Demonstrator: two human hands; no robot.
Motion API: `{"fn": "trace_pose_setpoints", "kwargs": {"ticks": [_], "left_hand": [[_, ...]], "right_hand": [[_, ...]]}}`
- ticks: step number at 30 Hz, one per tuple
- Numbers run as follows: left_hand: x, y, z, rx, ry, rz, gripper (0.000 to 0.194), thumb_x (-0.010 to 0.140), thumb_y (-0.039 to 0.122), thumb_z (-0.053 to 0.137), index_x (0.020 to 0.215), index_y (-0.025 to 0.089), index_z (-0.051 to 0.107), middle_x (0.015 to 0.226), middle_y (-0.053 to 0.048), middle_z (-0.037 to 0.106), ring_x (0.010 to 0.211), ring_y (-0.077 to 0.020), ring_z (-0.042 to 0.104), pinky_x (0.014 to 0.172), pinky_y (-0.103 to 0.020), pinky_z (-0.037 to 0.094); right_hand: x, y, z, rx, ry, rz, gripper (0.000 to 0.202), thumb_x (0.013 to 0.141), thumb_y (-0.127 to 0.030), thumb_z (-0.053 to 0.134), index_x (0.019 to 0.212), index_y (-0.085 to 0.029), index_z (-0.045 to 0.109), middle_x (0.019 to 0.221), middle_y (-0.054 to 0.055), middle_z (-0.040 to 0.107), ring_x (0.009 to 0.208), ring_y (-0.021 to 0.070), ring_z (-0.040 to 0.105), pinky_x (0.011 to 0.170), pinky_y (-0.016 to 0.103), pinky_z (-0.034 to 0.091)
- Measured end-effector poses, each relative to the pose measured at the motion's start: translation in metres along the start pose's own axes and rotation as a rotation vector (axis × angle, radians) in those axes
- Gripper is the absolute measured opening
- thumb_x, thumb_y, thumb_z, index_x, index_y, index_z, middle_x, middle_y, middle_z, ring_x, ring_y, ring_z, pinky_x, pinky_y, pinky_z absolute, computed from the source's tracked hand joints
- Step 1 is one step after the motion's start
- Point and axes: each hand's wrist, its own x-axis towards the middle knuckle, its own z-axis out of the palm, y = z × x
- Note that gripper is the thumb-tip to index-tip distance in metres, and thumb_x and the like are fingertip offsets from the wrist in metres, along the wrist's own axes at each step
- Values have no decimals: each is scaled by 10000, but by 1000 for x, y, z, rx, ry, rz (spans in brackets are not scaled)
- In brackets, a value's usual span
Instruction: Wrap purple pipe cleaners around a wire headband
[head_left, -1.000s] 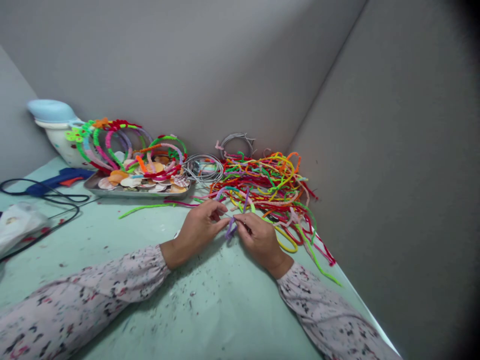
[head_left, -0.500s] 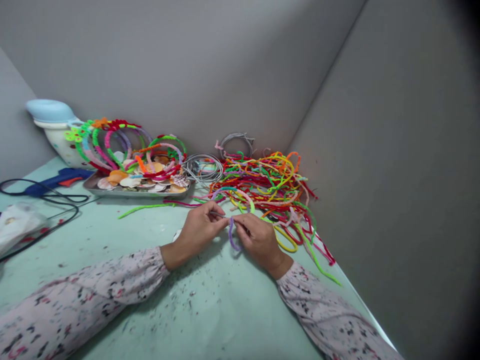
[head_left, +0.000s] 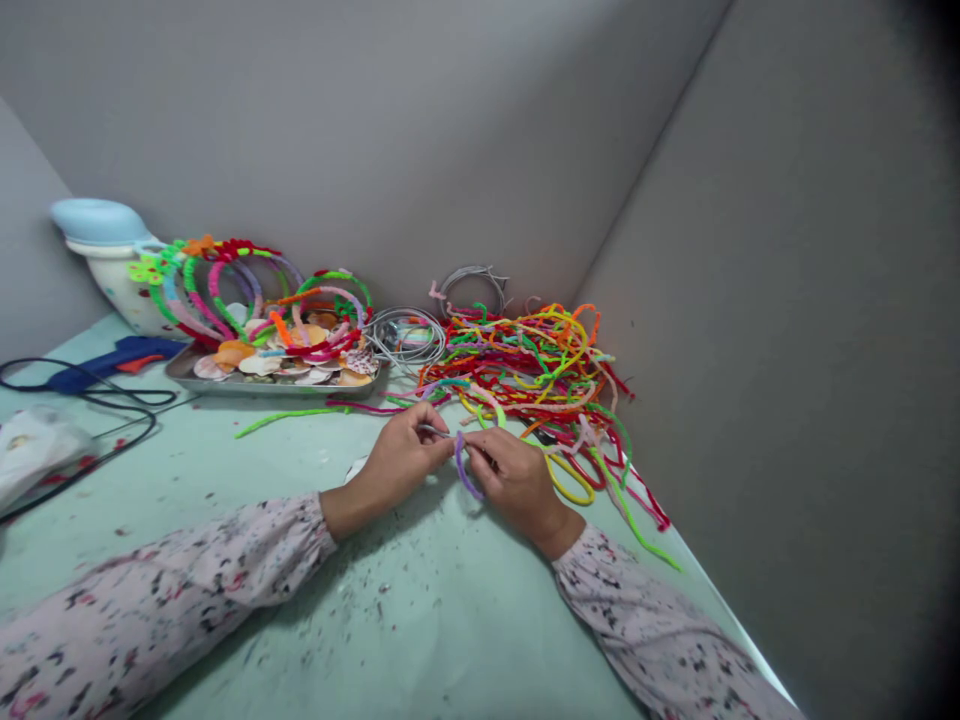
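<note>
My left hand (head_left: 401, 455) is closed in a pinch on a thin grey wire (head_left: 433, 430). Facing it, my right hand (head_left: 517, 480) pinches at the wire's wrapped part, its fingertips beside a purple pipe cleaner (head_left: 466, 475). The purple strand's loose end curves down between the hands. Behind them arcs a hoop (head_left: 495, 403) wound in pink, teal and light green, apparently part of the same wire. The exact grip of the right fingertips is hidden.
A tangled heap of pipe cleaners (head_left: 532, 365) lies behind my right hand, coiled wire (head_left: 409, 338) beside it. A metal tray (head_left: 270, 388) holds shells and finished hoops (head_left: 217, 285). Further left are a blue glue gun (head_left: 112, 362), black cable (head_left: 146, 400) and white pot (head_left: 124, 285).
The purple strand's loose end has swung slightly and straightened. The wrapped hoop behind the hands has tilted a little lower. Both hands stay nearly in place.
</note>
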Motion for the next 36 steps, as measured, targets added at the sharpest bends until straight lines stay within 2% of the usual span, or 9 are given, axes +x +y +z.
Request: {"fn": "trace_pose_setpoints", "kwargs": {"ticks": [12, 19, 28, 36], "left_hand": [[2, -7, -2, 78, -18, 40, 222, 735, 342, 657, 790, 179, 517, 578, 46, 543, 515, -104, 506, 480, -198, 358], [1, -2, -1, 77, -19, 25, 176, 736, 294, 639, 744, 174, 511, 587, 49, 535, 507, -91, 479, 495, -201, 358], [3, 4, -1, 110, 31, -2, 156, 663, 264, 644, 652, 164, 525, 614, 29, 537, 579, -114, 455, 556, -231, 343], [1, 6, 2, -3, 44, -86, 138, 625, 226, 625, 608, 162, 504, 581, 48, 495, 576, -108, 412, 567, -236, 317]], "right_hand": [[1, -1, 0, 164, 14, 85, 185, 887, -184, 513, 998, -214, 658, 892, 36, 693, 831, 161, 644, 754, 267, 508], [2, -3, 2, 198, 30, 163, 141, 854, -171, 549, 914, -200, 673, 818, 24, 680, 725, 146, 625, 676, 246, 494], [3, -3, 2, 182, 12, 148, 125, 858, -190, 559, 900, -195, 677, 773, 22, 672, 725, 153, 622, 680, 250, 472], [1, -1, 3, 172, -26, 133, 122, 864, -195, 561, 916, -200, 671, 778, 21, 658, 705, 147, 601, 672, 247, 453]]}}
